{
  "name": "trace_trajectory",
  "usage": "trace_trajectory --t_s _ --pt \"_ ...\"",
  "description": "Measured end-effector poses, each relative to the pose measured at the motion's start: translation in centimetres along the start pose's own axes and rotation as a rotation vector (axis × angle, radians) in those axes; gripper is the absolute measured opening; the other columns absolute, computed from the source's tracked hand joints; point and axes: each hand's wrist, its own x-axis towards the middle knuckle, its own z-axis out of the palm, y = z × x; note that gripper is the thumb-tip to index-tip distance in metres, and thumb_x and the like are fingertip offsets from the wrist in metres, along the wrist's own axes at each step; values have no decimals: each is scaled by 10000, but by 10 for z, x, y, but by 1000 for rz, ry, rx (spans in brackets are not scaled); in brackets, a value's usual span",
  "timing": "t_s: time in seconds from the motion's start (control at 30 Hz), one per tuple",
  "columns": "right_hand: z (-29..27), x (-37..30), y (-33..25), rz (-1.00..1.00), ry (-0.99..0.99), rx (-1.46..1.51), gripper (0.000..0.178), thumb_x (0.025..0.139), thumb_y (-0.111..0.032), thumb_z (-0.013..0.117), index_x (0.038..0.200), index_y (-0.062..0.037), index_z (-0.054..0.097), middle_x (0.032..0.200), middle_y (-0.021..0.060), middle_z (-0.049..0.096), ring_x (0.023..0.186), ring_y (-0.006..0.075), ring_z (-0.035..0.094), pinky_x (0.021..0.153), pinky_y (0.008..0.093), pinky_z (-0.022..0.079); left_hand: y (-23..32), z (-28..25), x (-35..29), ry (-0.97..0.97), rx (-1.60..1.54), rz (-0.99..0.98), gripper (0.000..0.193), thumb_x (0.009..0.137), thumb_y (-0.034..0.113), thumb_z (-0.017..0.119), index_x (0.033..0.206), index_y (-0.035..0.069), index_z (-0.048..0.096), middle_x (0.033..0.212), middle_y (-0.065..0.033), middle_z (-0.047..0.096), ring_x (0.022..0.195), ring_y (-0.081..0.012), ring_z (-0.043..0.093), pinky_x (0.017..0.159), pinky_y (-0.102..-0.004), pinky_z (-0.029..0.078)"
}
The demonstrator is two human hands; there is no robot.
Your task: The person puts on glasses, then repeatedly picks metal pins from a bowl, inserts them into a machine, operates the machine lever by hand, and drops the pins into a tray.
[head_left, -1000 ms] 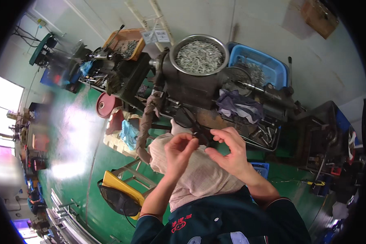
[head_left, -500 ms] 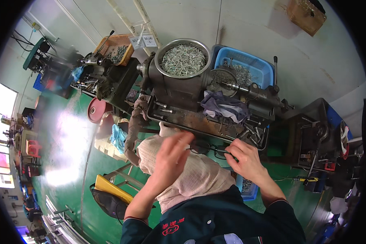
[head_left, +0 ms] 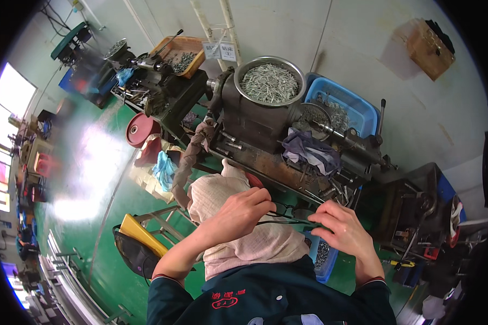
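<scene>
Above my lap is a pair of dark-framed glasses [head_left: 302,214], temples unfolded, with a hand at each side. My left hand [head_left: 243,212] is closed, its fingertips pinching the left side of the frame. My right hand [head_left: 339,226] grips the other side between thumb and fingers. Under the hands, a pale pink cloth [head_left: 271,241] covers my legs. Beyond the glasses stands a dark machine [head_left: 255,122], and a crumpled purple-grey rag [head_left: 312,151] lies on it.
A steel bowl of metal pins [head_left: 270,82] sits on the machine, beside a blue basket [head_left: 358,108] with metal parts. Below my right hand is a blue bin [head_left: 326,265]. To the left are a stool with a yellow board [head_left: 141,233] and a red round object [head_left: 142,130].
My left hand, blurred and raised before, has come down to the glasses and closed on their left side. My right hand still holds them. The whole view has shifted and tilted.
</scene>
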Motion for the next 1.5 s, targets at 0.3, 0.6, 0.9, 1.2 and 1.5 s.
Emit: trace_trajectory --t_s 0.3,0.6,0.9,1.2,1.5 --pt "-11 8 -8 -55 -274 301 309 644 -74 655 940 -24 579 827 71 521 706 230 547 609 310 452 -1 -27 -3 -72 -75 48 132 691 -8 552 817 32 549 800 -79 486 770 -261 498 637 -348 410" --pt "-34 13 -17 -95 -249 412 186 632 15 619 813 -27 607 756 61 554 646 207 559 554 280 449 5 -51 -15 -36 -557 75 59 790 -3 508 829 9 550 848 -91 509 797 -248 499 691 -312 404" --pt "-36 19 -37 -164 437 397 182 625 3 696 768 -17 585 741 111 578 614 177 567 511 251 442 34 -56 -25 507 -666 -18 46 762 -29 505 798 -3 519 774 -105 520 710 -199 491 637 -281 392" --pt "-52 5 -51 -385 541 484 281 649 -29 670 853 -107 494 810 111 519 622 175 491 521 281 462 62 -67 -12 657 -758 440 68 780 107 588 761 52 554 767 -106 506 579 -151 492 488 -220 363" --pt "-50 -9 -64 -390 753 451 138 786 -277 590 869 -189 525 680 -8 329 570 108 270 468 245 241 86 -68 -13 762 -428 406 305 650 -55 307 857 141 412 735 -93 392 551 -134 230 410 -234 176"
